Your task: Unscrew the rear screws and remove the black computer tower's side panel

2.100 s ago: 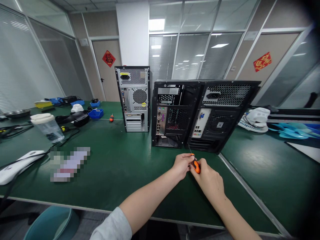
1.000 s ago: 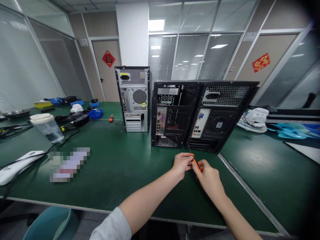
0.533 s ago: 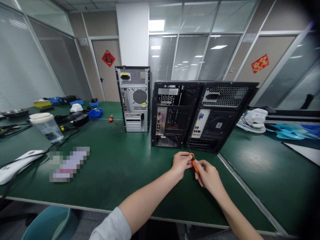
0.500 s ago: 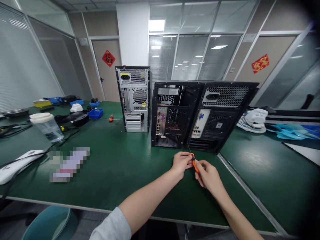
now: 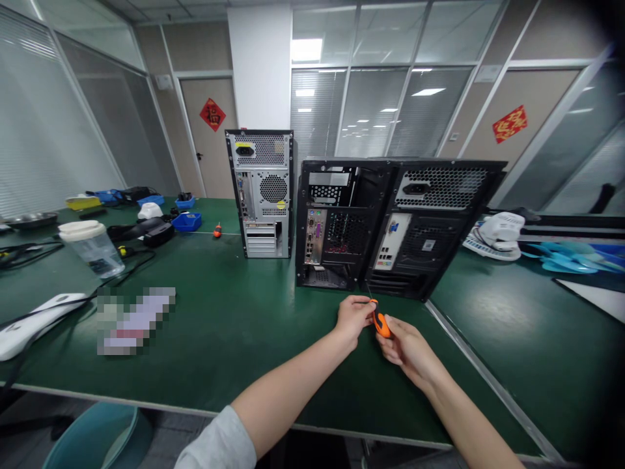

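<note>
An orange-and-black screwdriver [image 5: 383, 324] points away from me, its thin shaft reaching the lower back edge of the right-hand black computer case [image 5: 415, 225]. My left hand [image 5: 352, 319] pinches the front of the screwdriver, near where the shaft meets the handle. Around the rear of the handle, the fingers of my right hand [image 5: 407, 348] are closed. Exactly what the tip touches is too small to make out. Close against that case on its left stands another black computer case [image 5: 328, 228], with open slots in its back.
A silver-backed computer case [image 5: 263, 195] stands further left. A second screwdriver [image 5: 217, 230], a blue bin [image 5: 186, 222], a plastic jug [image 5: 92, 251] and a white power strip [image 5: 36, 322] lie leftward on the green table [image 5: 234, 339]. A metal strip [image 5: 483, 368] crosses the right side.
My right hand has turned and shifted its fingers on the handle, so more of the orange grip shows. My left hand and the cases stay nearly still.
</note>
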The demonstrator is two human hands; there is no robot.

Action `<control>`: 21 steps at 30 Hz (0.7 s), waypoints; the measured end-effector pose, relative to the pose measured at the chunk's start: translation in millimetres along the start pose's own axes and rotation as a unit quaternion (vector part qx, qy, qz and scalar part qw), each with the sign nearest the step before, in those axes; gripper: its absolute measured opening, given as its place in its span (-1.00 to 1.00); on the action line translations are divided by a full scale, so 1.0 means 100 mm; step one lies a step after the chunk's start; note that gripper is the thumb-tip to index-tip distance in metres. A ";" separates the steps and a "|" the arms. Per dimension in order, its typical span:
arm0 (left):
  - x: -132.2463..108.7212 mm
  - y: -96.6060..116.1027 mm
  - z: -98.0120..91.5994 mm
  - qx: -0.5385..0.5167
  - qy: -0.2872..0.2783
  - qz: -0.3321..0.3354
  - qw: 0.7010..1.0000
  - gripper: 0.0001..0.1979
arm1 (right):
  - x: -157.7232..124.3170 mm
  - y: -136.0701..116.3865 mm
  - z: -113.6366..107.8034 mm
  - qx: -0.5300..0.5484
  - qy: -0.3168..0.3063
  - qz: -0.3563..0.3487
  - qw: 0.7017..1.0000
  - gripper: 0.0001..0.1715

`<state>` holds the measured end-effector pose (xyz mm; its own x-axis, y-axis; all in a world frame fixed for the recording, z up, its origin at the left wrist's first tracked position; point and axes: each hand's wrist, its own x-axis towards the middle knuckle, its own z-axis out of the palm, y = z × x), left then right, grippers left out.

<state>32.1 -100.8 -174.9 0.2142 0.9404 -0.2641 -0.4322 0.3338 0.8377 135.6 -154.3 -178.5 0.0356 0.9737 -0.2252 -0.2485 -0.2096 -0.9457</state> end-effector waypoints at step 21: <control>0.03 -0.04 0.00 -0.023 -0.064 -0.054 0.996 -0.84 | 0.05 0.02 -0.14 0.164 -0.121 0.110 0.973 -0.99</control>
<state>35.1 -99.3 -179.0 0.3699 0.8836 -0.2871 -0.4396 0.4387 0.7838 148.9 -151.1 -184.6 -0.2720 0.9093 -0.3148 -0.5207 -0.4142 -0.7465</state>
